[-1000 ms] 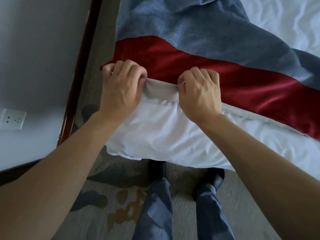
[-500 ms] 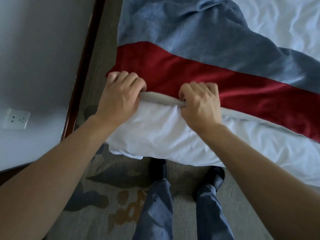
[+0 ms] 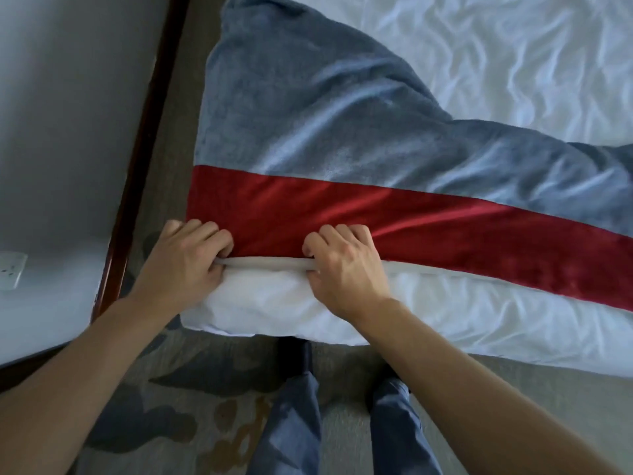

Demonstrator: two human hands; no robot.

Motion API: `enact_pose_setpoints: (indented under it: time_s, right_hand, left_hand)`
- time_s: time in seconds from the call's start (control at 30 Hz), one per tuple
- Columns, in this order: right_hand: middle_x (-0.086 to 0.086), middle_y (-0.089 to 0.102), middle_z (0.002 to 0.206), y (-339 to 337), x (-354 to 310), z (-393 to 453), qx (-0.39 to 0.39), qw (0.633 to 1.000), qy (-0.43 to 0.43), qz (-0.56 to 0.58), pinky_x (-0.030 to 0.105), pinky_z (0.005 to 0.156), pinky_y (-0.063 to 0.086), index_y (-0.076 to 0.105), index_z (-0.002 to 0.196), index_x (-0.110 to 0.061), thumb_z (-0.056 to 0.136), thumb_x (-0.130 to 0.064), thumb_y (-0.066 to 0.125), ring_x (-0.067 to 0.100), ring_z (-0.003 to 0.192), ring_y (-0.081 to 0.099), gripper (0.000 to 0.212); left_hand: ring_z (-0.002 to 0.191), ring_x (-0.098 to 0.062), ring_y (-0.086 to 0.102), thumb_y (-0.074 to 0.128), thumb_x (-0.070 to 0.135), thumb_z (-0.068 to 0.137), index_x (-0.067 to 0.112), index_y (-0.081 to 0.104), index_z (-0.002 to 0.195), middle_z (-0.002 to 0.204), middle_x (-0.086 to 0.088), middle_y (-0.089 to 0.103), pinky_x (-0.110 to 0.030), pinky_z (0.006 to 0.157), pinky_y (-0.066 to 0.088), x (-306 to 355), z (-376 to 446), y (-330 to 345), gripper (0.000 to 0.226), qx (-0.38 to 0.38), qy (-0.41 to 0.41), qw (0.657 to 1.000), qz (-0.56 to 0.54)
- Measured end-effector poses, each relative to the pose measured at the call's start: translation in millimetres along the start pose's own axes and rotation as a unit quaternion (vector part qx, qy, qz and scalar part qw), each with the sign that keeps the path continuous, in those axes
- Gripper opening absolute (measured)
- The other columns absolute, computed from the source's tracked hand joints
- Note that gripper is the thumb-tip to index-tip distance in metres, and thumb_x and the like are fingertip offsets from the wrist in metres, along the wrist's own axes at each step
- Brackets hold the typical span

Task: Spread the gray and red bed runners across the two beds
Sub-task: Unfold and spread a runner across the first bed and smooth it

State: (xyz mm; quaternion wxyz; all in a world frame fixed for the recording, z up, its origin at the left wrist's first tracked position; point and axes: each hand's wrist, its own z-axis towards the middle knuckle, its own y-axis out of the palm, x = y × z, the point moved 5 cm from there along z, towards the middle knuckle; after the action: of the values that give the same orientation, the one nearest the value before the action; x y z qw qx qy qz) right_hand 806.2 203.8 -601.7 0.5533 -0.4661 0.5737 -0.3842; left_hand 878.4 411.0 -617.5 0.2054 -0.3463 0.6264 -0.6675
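A gray and red bed runner (image 3: 342,149) lies across the foot corner of a bed with a white duvet (image 3: 479,46). Its red band (image 3: 394,221) runs along the near side, edged by a pale hem (image 3: 263,262). My left hand (image 3: 185,258) grips that hem at the runner's left corner, fingers curled over the red cloth. My right hand (image 3: 346,265) grips the same hem a little further right. The hem is stretched straight between the two hands. The gray part is bunched and rumpled toward the upper right.
A wall with a dark wooden skirting board (image 3: 137,166) stands close on the left, leaving a narrow carpeted gap beside the bed. A wall socket (image 3: 12,274) sits low on the left. My legs and shoes (image 3: 298,354) stand on patterned carpet at the bed's foot.
Both hands have pulled the hem toward me and down; the hem is now taut and straight, and more of the gray runner shows flatter on the bed.
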Motion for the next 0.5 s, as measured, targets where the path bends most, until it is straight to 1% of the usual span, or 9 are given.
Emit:
enact_pose_setpoints:
  time_s: [0.07,0.13,0.2,0.23,0.3,0.37,0.4,0.47,0.5]
  right_hand:
    - [0.000,0.059,0.080,-8,17,-3,-0.001,1.000,0.017,-0.002,0.040,0.081,0.042,0.064,0.088,-0.017,0.070,-0.008,0.063,0.025,0.076,0.054,0.020]
    - [0.001,0.057,0.075,-14,30,-13,0.001,0.999,0.035,0.006,0.039,0.077,0.042,0.063,0.082,-0.016,0.068,-0.003,0.064,0.025,0.072,0.053,0.018]
    - [0.002,0.056,0.071,-16,33,-26,-0.006,1.000,0.026,0.014,0.038,0.074,0.041,0.062,0.077,-0.017,0.067,-0.001,0.066,0.026,0.069,0.053,0.019]
    - [0.002,0.056,0.072,-17,34,-32,-0.008,1.000,0.018,0.015,0.038,0.074,0.041,0.062,0.077,-0.018,0.066,-0.002,0.066,0.026,0.069,0.053,0.019]
    - [0.002,0.056,0.074,-21,44,-36,-0.017,0.999,0.007,0.034,0.037,0.076,0.043,0.062,0.079,-0.018,0.067,-0.004,0.064,0.026,0.070,0.053,0.018]
    - [0.002,0.057,0.078,-29,67,-37,-0.013,0.998,0.013,0.058,0.038,0.080,0.045,0.063,0.083,-0.017,0.073,-0.016,0.067,0.025,0.074,0.054,0.011]
    - [0.001,0.057,0.081,-35,81,-38,-0.010,0.998,0.016,0.066,0.038,0.082,0.045,0.064,0.087,-0.018,0.077,-0.026,0.067,0.025,0.077,0.055,0.013]
    - [0.001,0.059,0.087,-49,115,-41,0.000,0.997,0.023,0.076,0.038,0.085,0.043,0.066,0.092,-0.018,0.083,-0.042,0.063,0.023,0.082,0.055,0.026]
    - [0.001,0.060,0.088,-59,135,-42,0.015,0.996,0.027,0.078,0.039,0.085,0.042,0.066,0.093,-0.018,0.085,-0.045,0.061,0.023,0.083,0.055,0.030]
  left_hand:
    - [0.066,-0.017,0.040,0.042,0.016,0.067,0.022,0.047,0.073,0.070,0.011,0.037,-0.034,0.069,0.024,1,3,-8,0.009,-0.012,-0.011,1.000,0.001]
    - [0.067,-0.017,0.041,0.054,0.012,0.069,0.022,0.048,0.074,0.072,0.012,0.037,-0.033,0.068,0.022,2,-3,-10,0.013,-0.031,-0.025,0.999,0.009]
    - [0.069,-0.015,0.042,0.073,0.004,0.064,0.023,0.052,0.077,0.076,0.012,0.040,-0.033,0.067,0.024,6,-14,-4,0.031,-0.066,-0.050,0.996,0.019]
    - [0.070,-0.015,0.044,0.078,0.001,0.059,0.023,0.053,0.079,0.077,0.012,0.043,-0.033,0.067,0.026,8,-16,-1,0.039,-0.086,-0.066,0.994,0.023]
    - [0.074,-0.018,0.051,0.083,0.001,0.055,0.023,0.055,0.086,0.083,0.010,0.050,-0.035,0.069,0.032,17,-6,0,0.047,-0.116,-0.099,0.988,0.024]
    - [0.083,-0.017,0.054,0.080,0.003,0.058,0.025,0.054,0.096,0.092,0.010,0.053,-0.035,0.075,0.034,34,18,-3,0.051,-0.118,-0.108,0.987,0.016]
    - [0.086,-0.015,0.053,0.077,0.004,0.060,0.025,0.054,0.098,0.095,0.011,0.053,-0.034,0.077,0.032,47,33,-6,0.050,-0.110,-0.101,0.989,0.013]
    - [0.087,-0.016,0.053,0.065,0.007,0.065,0.024,0.054,0.099,0.097,0.011,0.052,-0.034,0.076,0.031,82,70,-12,0.039,-0.073,-0.081,0.994,0.004]
    - [0.087,-0.018,0.055,0.058,0.011,0.066,0.023,0.055,0.098,0.096,0.010,0.053,-0.036,0.075,0.032,103,92,-15,0.034,-0.049,-0.070,0.996,0.001]
